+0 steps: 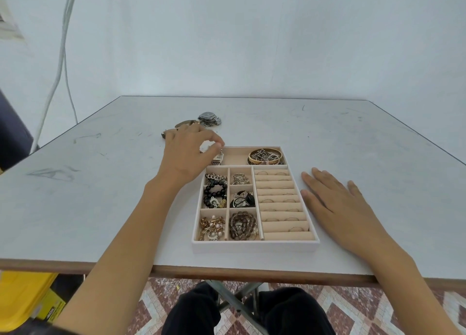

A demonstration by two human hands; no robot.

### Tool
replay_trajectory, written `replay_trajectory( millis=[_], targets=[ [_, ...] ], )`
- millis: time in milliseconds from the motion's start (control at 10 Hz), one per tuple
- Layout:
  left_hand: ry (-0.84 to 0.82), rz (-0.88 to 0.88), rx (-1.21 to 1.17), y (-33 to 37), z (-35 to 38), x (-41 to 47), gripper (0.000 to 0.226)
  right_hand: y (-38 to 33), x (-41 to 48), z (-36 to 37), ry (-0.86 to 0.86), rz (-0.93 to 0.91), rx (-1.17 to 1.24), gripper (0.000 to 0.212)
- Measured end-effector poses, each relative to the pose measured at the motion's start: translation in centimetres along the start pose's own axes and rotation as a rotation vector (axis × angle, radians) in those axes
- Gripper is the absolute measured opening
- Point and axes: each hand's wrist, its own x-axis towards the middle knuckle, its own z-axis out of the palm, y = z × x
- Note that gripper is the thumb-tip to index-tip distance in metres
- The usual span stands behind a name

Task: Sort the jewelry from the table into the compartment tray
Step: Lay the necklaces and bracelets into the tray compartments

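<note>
White scuffed square table (100,196) carries a beige velvet compartment tray (254,245), its small cells filled with beads and chains. Right hand (345,208) lies flat beside the tray's right wall, fingers spread, holding nothing. Left hand (187,153) pinches a small silver rectangular wristwatch (218,158) between thumb and forefinger, at the left end of the tray's far compartment. Silver metal-band watch (209,119) lies on the table beyond the left hand.

Left hand (187,155) reaches forward, fingertips pinched; right hand (338,203) lies flat.
</note>
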Motion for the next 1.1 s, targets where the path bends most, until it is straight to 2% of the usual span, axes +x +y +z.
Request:
replay_trajectory(
  millis=[100,200,400,600,700,800,1100],
  targets=[
    [-0.066,0.049,0.006,0.26,0.21,0.02,0.031,-0.02,0.01,0.0,-0.001,-0.004,-0.001,0.054],
    [-0.085,0.025,0.056,0.22,0.28,0.0,0.024,0.05,0.03,0.07,0.003,-0.004,0.002,0.054],
    [-0.084,-0.012,0.108,0.45,0.12,-0.01,0.034,0.09,0.06,0.13,0.013,-0.005,-0.007,0.053],
    [-0.05,0.003,0.168,0.49,0.13,-0.1,0.022,-0.06,-0.02,-0.02,0.009,-0.004,-0.006,0.053],
    [-0.053,0.008,0.174,0.48,0.07,-0.25,0.033,-0.07,-0.03,-0.02,0.012,-0.004,-0.004,0.053],
    [-0.038,0.022,0.176,0.43,0.08,-0.44,0.035,0.01,-0.05,0.06,0.012,-0.006,-0.002,0.053],
    [-0.052,0.022,0.114,0.21,0.05,-0.64,0.027,0.03,0.01,0.05,0.011,-0.006,-0.004,0.053]
  ],
)
